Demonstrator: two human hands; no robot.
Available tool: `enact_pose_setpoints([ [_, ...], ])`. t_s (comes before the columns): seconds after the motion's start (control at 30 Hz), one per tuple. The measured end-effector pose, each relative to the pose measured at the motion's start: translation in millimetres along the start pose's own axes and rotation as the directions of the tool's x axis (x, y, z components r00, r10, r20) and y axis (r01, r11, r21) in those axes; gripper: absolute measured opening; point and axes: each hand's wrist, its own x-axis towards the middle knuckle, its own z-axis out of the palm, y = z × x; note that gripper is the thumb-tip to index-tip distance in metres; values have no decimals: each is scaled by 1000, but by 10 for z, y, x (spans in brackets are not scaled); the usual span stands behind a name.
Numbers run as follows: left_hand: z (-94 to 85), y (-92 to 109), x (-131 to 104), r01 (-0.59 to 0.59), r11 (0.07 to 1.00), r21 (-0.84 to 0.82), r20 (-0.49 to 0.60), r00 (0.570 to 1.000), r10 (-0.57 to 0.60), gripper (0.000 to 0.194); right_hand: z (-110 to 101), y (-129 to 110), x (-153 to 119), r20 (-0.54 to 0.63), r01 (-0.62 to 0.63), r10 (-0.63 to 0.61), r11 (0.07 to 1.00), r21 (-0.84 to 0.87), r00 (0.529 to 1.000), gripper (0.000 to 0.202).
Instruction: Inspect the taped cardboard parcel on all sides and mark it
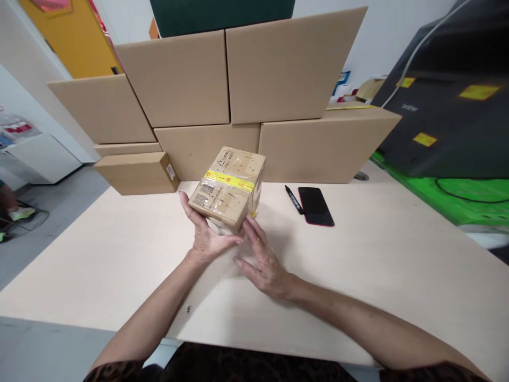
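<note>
A small cardboard box with a yellow tape strip across its top is held tilted above the table. Printed codes and dark marks show on its upper face. My left hand grips it from the left and below, thumb along the near lower edge; some of its fingers are hidden behind the box. At the near right corner, my right hand touches the box with its fingertips, its thumb spread away and the fingers apart. To the right of the hands lie a black marker and a dark phone with a red edge.
Large cardboard boxes are stacked along the back of the pale table. A flatter carton stands at the back left. Beyond the right edge are a dark covered object and a green surface.
</note>
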Motion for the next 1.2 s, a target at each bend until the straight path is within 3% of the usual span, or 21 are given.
enact_pose_setpoints([
  [0.13,-105,-33,54,3,993,114,5,1000,-4,173,46,-23,-43,70,31,-28,999,-31,997,99],
  [0.3,-193,-79,97,-4,992,127,38,999,0,146,57,34,-31,93,89,-89,996,13,992,93],
  [0.4,-243,-98,171,-39,998,42,83,996,36,135,55,78,-17,91,106,-113,992,70,989,76],
  [0.53,-353,-84,290,-22,1000,-21,189,982,26,133,-21,87,3,169,14,-29,996,93,985,47],
  [0.7,-515,-101,385,101,995,-19,263,960,-92,135,-406,119,0,224,-176,162,983,46,961,32],
  [0.77,-548,-137,406,109,993,-34,252,963,-97,133,-665,207,18,160,-319,322,947,-48,933,30],
  [0.83,-556,-167,417,101,994,-45,242,966,-87,134,-945,356,76,78,-417,467,842,-342,881,31],
  [0.87,-552,-174,419,92,995,-47,241,967,-78,135,-1078,450,121,47,-451,557,716,-532,829,35],
  [0.9,-544,-175,419,82,996,-46,243,968,-68,136,-1197,552,174,3,-472,596,639,-607,803,36],
  [1.03,-504,-122,408,41,998,-39,265,964,-29,138,-1478,945,415,-18,-439,643,503,-744,766,42],
  [1.2,-497,-55,397,35,999,-36,317,948,-22,137,-1577,1188,673,216,-222,650,523,-823,729,38],
])
